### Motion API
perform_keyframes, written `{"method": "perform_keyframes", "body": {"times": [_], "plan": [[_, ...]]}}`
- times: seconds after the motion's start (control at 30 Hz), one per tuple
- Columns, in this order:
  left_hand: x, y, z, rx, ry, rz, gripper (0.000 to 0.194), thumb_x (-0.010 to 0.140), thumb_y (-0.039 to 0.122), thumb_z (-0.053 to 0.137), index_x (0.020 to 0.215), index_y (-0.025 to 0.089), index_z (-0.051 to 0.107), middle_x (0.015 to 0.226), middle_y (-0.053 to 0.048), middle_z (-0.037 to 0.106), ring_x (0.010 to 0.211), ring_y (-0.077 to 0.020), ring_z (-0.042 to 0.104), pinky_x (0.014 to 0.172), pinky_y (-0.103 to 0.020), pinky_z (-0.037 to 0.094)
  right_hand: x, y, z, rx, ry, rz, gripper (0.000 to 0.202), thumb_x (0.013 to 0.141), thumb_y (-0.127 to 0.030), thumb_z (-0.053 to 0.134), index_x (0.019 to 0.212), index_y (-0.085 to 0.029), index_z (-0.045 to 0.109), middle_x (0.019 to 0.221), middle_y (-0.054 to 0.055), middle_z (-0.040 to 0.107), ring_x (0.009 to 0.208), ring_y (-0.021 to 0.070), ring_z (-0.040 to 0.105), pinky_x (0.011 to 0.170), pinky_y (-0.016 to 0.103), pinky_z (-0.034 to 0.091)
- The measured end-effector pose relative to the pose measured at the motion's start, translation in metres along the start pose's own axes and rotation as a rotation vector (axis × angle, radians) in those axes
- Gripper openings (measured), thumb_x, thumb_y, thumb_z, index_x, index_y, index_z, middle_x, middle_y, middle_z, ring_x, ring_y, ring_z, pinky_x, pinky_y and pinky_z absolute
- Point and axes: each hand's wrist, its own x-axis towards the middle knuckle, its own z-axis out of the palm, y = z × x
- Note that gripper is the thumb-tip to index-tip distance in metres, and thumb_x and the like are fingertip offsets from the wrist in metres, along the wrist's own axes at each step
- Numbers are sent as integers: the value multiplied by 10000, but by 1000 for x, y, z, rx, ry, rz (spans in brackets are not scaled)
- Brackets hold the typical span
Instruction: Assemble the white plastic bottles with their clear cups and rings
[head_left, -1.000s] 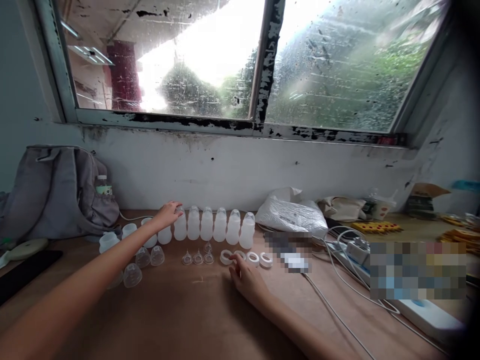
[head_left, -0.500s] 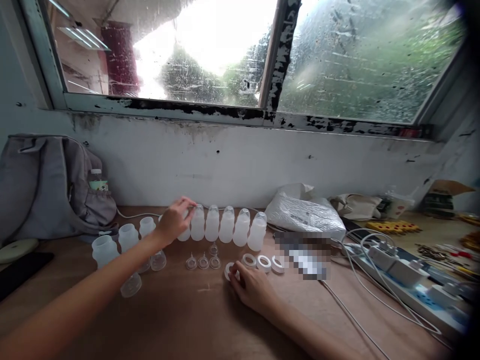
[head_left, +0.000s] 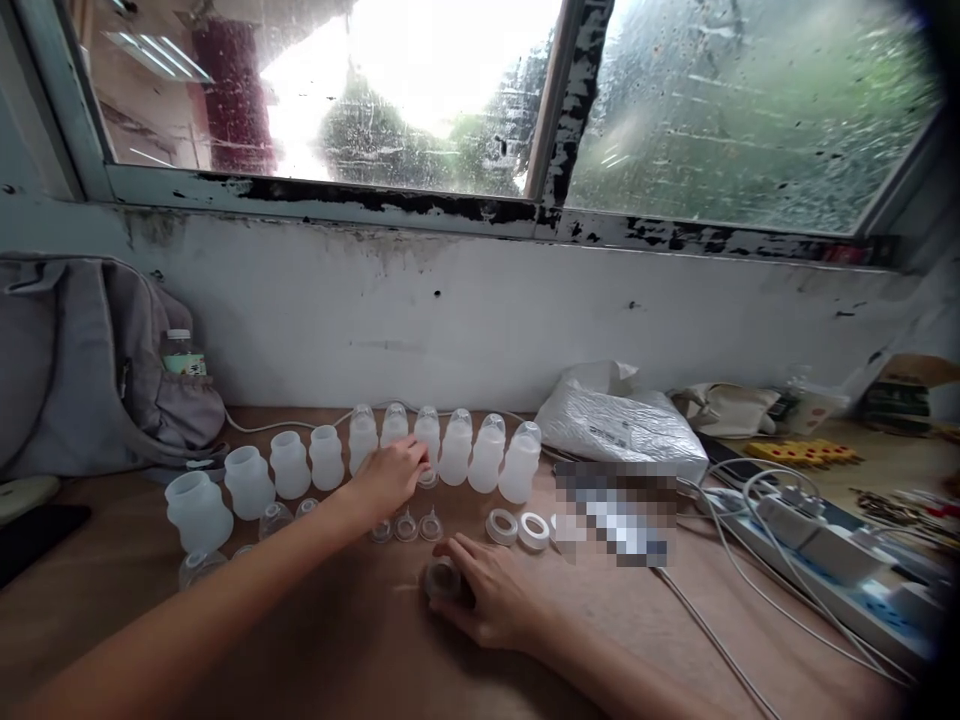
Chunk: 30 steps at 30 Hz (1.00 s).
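White ring (head_left: pixel 433 582) sits near centre in your right hand's (head_left: pixel 491 592) curled fingers, your left hand (head_left: pixel 391 478) at the far teat (head_left: pixel 428 480), pinch unclear, with six bottles (head_left: pixel 456 455) capped, four left-side bottles (head_left: pixel 250 487) open, other rings (head_left: pixel 533 532) loose.

- We've got a dirty, streaked window (head_left: pixel 480 110), frame (head_left: pixel 574 110) peeling
- We see bright daylight (head_left: pixel 435 60), blurred greenery (head_left: pixel 787 150) outside
- Stained pale wall (head_left: pixel 480 330) below
- Brown tabletop (head_left: pixel 322 640) against it

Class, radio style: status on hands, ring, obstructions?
Right hand holds white ring. Left hand at rearmost clear teat, grip unclear. Capped bottles close behind left hand.
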Motion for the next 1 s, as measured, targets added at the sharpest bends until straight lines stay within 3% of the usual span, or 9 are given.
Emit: {"method": "perform_keyframes", "body": {"times": [0.1, 0.17, 0.27, 0.37, 0.5, 0.67, 0.9, 1.0], "plan": [[-25, 9, -20, 20, 159, 55, 164, 836, 233, 368, 781, 184, 515, 777, -24, 549, 715, -144, 528, 593, -239, 402, 2, 5, 5, 65, 123, 71, 297, 718, -391, 510, 931, -194, 450, 729, 18, 546, 571, 127, 485, 530, 223, 331], [-47, 15, -20, -15, 227, 109, 148, 843, 210, 360, 802, 176, 498, 764, -15, 532, 677, -122, 512, 598, -232, 409, 4, 8, 6, 174, 264, 113, 274, 723, -357, 513, 907, -191, 398, 658, -15, 490, 529, 106, 445, 507, 211, 328], [-81, 20, 1, -69, 208, 203, 114, 836, 172, 376, 809, 172, 486, 751, -12, 523, 674, -117, 506, 598, -225, 418, 11, 8, 8, 319, 419, 133, 215, 748, -302, 490, 873, -201, 348, 614, -45, 406, 511, 89, 398, 491, 200, 323], [-102, 20, 27, -126, 142, 218, 108, 834, 157, 380, 820, 171, 486, 753, -18, 531, 696, -125, 512, 620, -234, 432, 20, 5, 10, 387, 461, 119, 168, 767, -281, 462, 864, -204, 349, 608, -48, 376, 512, 88, 376, 490, 204, 324], [-108, 17, 38, -252, 40, 129, 113, 829, 203, 404, 913, 178, 476, 854, -37, 547, 791, -150, 520, 699, -274, 442, 23, 0, 13, 418, 406, 18, 236, 762, -255, 452, 978, -194, 379, 722, -2, 464, 608, 116, 447, 554, 232, 378], [-107, 17, 24, -411, -21, -6, 242, 764, 204, 489, 998, 192, 429, 959, -57, 529, 892, -182, 498, 778, -326, 421, 16, 1, 11, 359, 346, -130, 363, 729, -182, 446, 1088, -189, 396, 908, 59, 504, 767, 157, 487, 680, 280, 407], [-111, 15, 17, -469, -21, -135, 189, 716, 72, 402, 862, 186, 438, 834, -33, 507, 779, -149, 488, 706, -285, 412, 14, -6, 4, 99, -57, -239, 416, 598, -212, 510, 1011, -181, 479, 835, 55, 509, 750, 190, 452, 687, 327, 367], [-110, 15, 18, -448, -21, -103, 152, 705, 59, 394, 777, 180, 451, 769, -20, 511, 736, -143, 468, 677, -276, 398, 16, -9, 4, 63, -93, -190, 458, 613, -245, 518, 1055, -157, 436, 882, 69, 518, 804, 204, 442, 748, 353, 337]]}}
